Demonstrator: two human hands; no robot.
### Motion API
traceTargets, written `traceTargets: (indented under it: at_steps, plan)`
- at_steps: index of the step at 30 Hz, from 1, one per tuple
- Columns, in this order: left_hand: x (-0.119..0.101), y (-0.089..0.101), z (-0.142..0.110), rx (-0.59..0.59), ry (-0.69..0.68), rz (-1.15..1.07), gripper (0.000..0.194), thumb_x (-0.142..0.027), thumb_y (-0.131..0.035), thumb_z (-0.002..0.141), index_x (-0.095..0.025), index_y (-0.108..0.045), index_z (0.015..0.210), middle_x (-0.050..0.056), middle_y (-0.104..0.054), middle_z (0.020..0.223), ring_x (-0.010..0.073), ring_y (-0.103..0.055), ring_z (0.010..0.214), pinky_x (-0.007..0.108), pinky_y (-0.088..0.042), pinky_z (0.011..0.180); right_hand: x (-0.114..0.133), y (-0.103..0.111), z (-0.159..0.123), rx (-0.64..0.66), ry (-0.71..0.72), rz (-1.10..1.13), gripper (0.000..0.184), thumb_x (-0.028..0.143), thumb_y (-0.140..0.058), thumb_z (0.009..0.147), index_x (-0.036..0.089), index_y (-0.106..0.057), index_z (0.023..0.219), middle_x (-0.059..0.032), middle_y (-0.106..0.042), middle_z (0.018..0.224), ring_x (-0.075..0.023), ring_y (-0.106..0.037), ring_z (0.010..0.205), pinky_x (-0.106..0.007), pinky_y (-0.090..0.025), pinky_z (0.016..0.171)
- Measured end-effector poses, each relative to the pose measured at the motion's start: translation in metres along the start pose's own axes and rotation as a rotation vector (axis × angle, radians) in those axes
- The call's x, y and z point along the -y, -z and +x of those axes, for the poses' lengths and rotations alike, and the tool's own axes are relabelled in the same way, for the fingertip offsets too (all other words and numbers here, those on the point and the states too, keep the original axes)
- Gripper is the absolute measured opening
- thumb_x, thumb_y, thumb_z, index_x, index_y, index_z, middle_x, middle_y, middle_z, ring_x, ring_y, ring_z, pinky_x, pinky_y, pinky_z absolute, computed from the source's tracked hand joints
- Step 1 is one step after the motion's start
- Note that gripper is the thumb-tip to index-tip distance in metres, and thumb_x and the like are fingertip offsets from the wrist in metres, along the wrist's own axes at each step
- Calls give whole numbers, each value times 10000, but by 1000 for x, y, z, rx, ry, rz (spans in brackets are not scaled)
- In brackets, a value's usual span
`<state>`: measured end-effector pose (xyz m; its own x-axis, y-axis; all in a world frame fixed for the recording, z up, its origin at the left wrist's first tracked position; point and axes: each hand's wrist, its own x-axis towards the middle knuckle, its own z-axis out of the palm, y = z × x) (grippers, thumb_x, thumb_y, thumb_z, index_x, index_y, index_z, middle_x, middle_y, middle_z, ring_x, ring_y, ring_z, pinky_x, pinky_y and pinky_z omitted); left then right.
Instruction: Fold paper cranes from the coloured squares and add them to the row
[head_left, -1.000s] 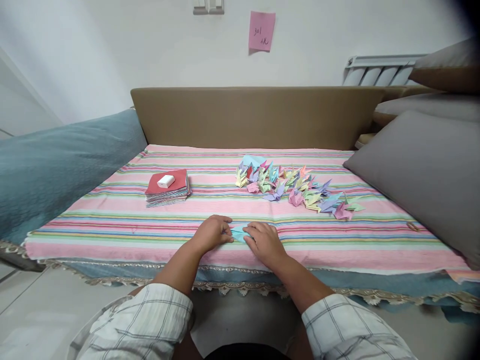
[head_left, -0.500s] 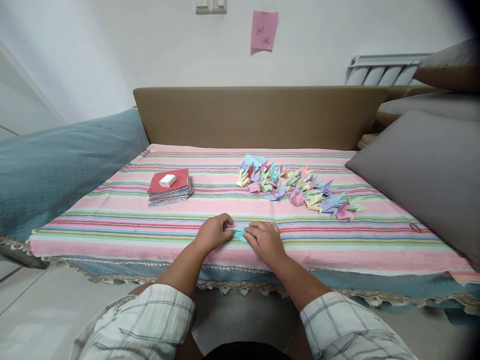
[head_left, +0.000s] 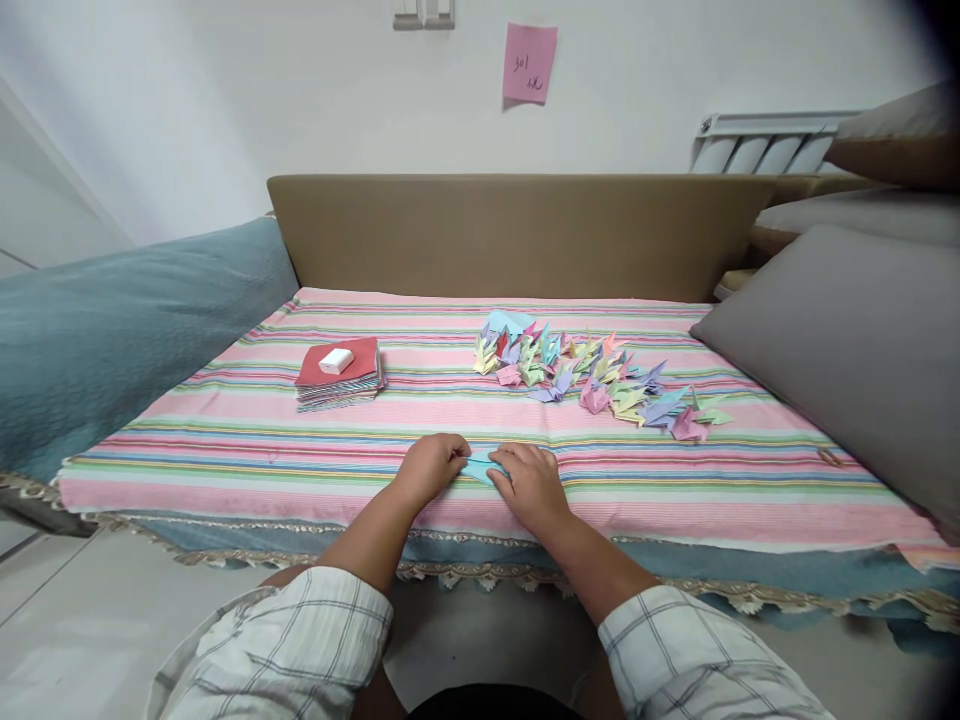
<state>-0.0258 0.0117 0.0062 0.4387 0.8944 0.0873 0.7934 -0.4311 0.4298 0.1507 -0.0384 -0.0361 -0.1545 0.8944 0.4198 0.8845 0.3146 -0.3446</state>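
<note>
A small light-blue piece of folded origami paper (head_left: 480,466) lies on the striped cloth (head_left: 247,470) near its front edge. My left hand (head_left: 433,465) pinches the paper's left end between thumb and fingers. On the other side, my right hand (head_left: 531,482) grips the right end, thumb nearest me and fingers over the top. A crease runs across the part that shows between the hands; both ends are hidden under my fingers.
Several folded paper cranes (head_left: 596,395) sit beyond my right hand. A stack of coloured paper (head_left: 341,390) with a white box-shaped object (head_left: 336,361) on top is at the left. Grey cushions (head_left: 847,340) stand at the right, the brown backrest (head_left: 517,235) behind.
The fold of the blue paper between my hands lies flatter, with more of its surface showing. My left hand has shifted slightly; the right has barely moved.
</note>
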Motion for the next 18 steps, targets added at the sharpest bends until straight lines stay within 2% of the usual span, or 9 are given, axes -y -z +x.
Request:
traceTargets:
  at_steps: [5, 18]
  plan:
    - [7, 0, 1, 3, -113, 45, 165, -145, -574, 745, -209, -693, 839, 24, -695, 896, 165, -618, 840, 246, -438, 740, -1, 0, -1, 6, 14, -25, 196, 321, -542, 857, 259, -630, 1021, -29, -636, 1040, -193, -521, 930, -344, -284, 820]
    - [22, 5, 5, 45, -328, 172, 171, -150, -556, 791, -223, -707, 823, 28, -699, 913, 178, -613, 918, 279, -433, 816, -1, -1, -1, 2, 11, -49, 195, 329, -538, 859, 263, -637, 1014, -28, -634, 1042, -186, -520, 928, -346, -277, 824]
